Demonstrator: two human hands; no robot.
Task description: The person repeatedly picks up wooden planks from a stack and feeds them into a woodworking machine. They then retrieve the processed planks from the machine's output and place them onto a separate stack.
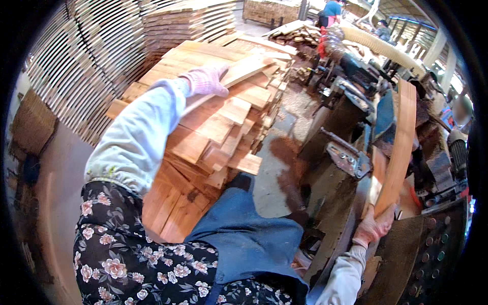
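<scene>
My left hand (206, 81), in a pale pink glove, is closed on the edge of a narrow wooden board (249, 70). That board lies slantwise over a stack of wooden planks (203, 119) at my left, its near end partly behind my sleeve. Lower right, my right hand (375, 226) is wrapped round the near end of a long reddish-brown board (404, 132), which stretches away from me along the machine (351, 152). Another piece of wood (377, 173) sits beside it, on the machine's bed.
Tall layered stacks of boards (96, 61) rise at the far left. A ribbed hose (381, 46) runs above the machine, and a button panel (432, 254) stands at lower right. Sawdust covers part of the floor (277, 178). Other people, one in a blue top (332, 9), are farther back.
</scene>
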